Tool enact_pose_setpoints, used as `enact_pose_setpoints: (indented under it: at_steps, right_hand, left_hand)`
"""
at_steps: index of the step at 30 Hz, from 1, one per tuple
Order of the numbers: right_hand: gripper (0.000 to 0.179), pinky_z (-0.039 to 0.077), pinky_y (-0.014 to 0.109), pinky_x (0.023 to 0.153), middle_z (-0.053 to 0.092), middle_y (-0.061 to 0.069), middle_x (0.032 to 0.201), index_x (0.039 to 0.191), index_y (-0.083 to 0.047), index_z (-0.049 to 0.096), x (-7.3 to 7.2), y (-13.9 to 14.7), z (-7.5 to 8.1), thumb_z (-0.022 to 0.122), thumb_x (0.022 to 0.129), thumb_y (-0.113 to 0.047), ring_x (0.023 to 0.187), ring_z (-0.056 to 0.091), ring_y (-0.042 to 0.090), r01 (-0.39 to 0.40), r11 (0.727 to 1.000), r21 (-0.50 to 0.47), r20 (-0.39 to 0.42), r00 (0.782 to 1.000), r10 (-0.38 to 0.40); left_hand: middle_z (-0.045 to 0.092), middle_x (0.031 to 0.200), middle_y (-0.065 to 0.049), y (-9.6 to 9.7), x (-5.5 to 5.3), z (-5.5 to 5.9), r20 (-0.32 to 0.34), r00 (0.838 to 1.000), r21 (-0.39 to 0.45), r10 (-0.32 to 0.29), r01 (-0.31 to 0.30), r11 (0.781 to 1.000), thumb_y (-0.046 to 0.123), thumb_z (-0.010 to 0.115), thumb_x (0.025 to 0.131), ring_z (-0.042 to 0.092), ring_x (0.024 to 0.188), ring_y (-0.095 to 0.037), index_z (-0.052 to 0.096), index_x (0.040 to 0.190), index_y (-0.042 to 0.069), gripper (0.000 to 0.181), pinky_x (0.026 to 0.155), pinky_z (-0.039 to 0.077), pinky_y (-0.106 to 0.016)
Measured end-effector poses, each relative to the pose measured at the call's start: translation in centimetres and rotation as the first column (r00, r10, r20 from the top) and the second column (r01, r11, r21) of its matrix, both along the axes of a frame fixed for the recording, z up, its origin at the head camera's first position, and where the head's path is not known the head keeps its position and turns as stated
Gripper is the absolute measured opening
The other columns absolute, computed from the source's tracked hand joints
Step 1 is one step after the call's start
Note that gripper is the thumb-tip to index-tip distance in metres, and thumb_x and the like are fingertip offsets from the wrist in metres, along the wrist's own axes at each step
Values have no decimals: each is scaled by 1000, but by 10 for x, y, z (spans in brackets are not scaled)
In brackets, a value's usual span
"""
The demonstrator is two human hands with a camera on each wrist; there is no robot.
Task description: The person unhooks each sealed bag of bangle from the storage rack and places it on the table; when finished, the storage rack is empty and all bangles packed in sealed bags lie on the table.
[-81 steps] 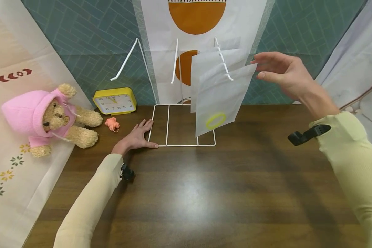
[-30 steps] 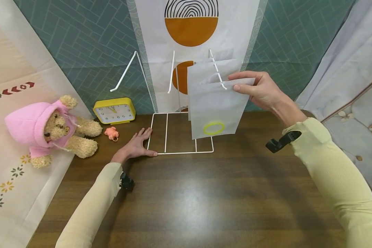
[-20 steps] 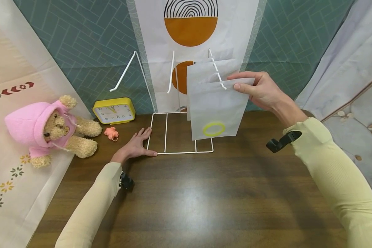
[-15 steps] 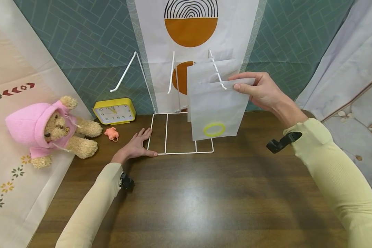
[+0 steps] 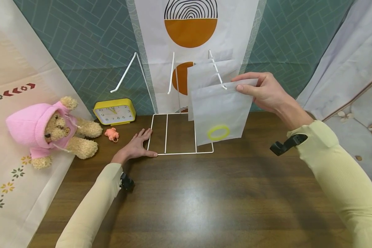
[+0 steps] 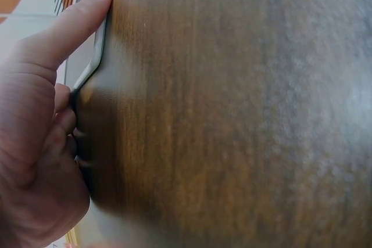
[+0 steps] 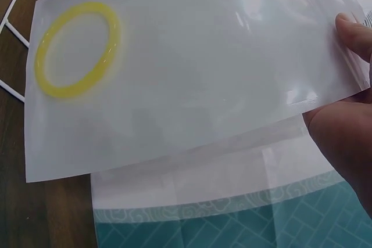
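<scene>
Here's the translucent bag [image 5: 221, 110], yellow ring [image 7: 114, 36] down in its bottom, right up at the tip of the white wire rack's [image 5: 181, 153] right prong [image 5: 217, 71], a second bag [image 5: 201, 74] just behind! The right hand [image 5: 268, 91] has its top corner pinched between thumb and fingers; the left hand [image 5: 135, 145] is spread, touching the rack's base corner. Since half a second ago, the front bag has edged forward and slightly right

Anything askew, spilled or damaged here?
Only mildly: at the white wire rack, the frontmost translucent white pouch with a yellow ring slants, right side higher in the head view. The right hand pinches it, so probably harmless. No spill or damage visible.
</scene>
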State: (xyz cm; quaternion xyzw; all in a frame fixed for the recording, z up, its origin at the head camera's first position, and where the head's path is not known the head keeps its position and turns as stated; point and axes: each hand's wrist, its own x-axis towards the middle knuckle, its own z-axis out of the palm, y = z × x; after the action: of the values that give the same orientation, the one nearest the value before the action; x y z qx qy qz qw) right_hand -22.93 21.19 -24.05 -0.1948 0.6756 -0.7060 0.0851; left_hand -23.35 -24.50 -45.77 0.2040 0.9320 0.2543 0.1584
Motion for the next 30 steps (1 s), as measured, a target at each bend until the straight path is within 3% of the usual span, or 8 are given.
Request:
enact_pose_setpoints:
  at_steps: [14, 21, 30]
  right_hand:
    - [24, 57, 29, 76, 73, 12, 103, 112, -1, 76, 15, 2, 5, 66, 92, 6, 87, 68, 24, -40, 999, -33, -35, 999, 39]
    - [22, 56, 28, 76, 72, 12, 102, 111, 0, 75, 21, 6, 7, 66, 92, 7, 86, 68, 23, -19, 1000, -17, -53, 998, 18]
    - [24, 55, 26, 73, 73, 11, 103, 113, 3, 74, 27, 34, 7, 63, 92, 10, 86, 67, 21, 9, 998, -61, -50, 999, -12]
  left_hand:
    - [9, 165, -20, 0, 0, 1, 7, 1000, 1, 6, -6, 1000, 48, 83, 78, -3, 150, -39, 14, 159, -1, 117, 118, -2, -56]
    - [9, 165, -20, -1, 1, 0, 5, 1000, 0, 5, -5, 1000, 47, 83, 78, -3, 150, -39, 14, 158, -2, 116, 117, -2, -56]
    - [10, 165, -20, 0, 0, 1, 4, 1000, -3, 7, -7, 1000, 49, 83, 78, -3, 151, -38, 14, 159, -1, 117, 118, -2, -55]
